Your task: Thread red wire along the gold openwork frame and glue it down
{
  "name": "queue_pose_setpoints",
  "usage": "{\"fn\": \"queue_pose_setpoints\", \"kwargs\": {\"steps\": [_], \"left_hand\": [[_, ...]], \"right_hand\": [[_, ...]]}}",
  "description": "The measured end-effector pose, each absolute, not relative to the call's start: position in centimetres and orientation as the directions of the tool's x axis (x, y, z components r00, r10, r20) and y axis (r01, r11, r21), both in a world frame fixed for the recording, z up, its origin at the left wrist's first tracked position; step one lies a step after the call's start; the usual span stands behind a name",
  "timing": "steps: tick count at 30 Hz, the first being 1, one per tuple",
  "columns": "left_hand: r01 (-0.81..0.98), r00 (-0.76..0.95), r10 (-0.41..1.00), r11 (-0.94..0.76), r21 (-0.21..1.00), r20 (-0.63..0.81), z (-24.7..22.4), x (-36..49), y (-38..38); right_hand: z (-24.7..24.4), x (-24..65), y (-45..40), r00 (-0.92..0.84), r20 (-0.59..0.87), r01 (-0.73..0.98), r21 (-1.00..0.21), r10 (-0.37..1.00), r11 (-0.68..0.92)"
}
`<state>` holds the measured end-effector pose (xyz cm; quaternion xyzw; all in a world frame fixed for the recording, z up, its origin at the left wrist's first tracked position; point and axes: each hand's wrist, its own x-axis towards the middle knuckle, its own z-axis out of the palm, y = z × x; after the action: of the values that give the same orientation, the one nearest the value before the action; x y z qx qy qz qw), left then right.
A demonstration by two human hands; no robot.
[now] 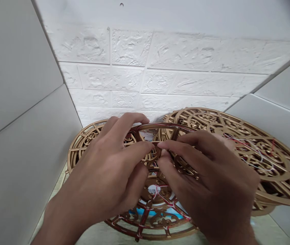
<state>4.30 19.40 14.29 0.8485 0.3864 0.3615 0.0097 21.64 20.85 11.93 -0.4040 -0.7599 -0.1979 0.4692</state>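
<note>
A round gold openwork frame (148,212) stands before me, with red and white wires running along its spokes. At its middle is a hub with a round white label (154,189). My left hand (106,163) is closed on the upper part of the frame, fingers near the top rim and thumb by a small scroll piece (154,154). Beside that scroll my right hand (206,177) has its thumb and forefinger close together in a pinch. Whatever lies between those fingertips, wire or metal, is too small to make out. The hands hide much of the frame's middle and right side.
More gold openwork discs (239,127) are stacked at the right, with loose red and white wires (258,154) on top. Another gold disc (76,146) lies behind my left hand. A white brick-pattern wall (145,80) closes the back, with grey panels (19,136) at both sides.
</note>
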Motion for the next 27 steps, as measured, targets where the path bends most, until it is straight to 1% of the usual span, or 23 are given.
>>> {"fn": "queue_pose_setpoints", "kwargs": {"steps": [4,10,18,27], "left_hand": [[0.648,0.439,0.659,-0.703,0.293,0.611,14.34,4.35,19.33],[0.654,0.441,0.686,-0.687,0.315,0.579,14.44,4.49,19.40],[0.655,0.458,0.670,-0.699,0.288,0.585,14.25,4.38,19.46],[0.669,0.434,0.674,-0.685,0.287,0.597,14.39,4.45,19.48]], "right_hand": [[11.97,21.58,20.83,-0.235,0.867,0.802,-0.084,0.440,0.592],[11.96,21.70,20.79,-0.247,0.863,0.803,-0.073,0.441,0.592],[11.98,21.67,21.07,-0.262,0.879,0.789,-0.043,0.398,0.613],[11.95,21.48,20.85,-0.250,0.867,0.806,-0.059,0.430,0.588]]}}
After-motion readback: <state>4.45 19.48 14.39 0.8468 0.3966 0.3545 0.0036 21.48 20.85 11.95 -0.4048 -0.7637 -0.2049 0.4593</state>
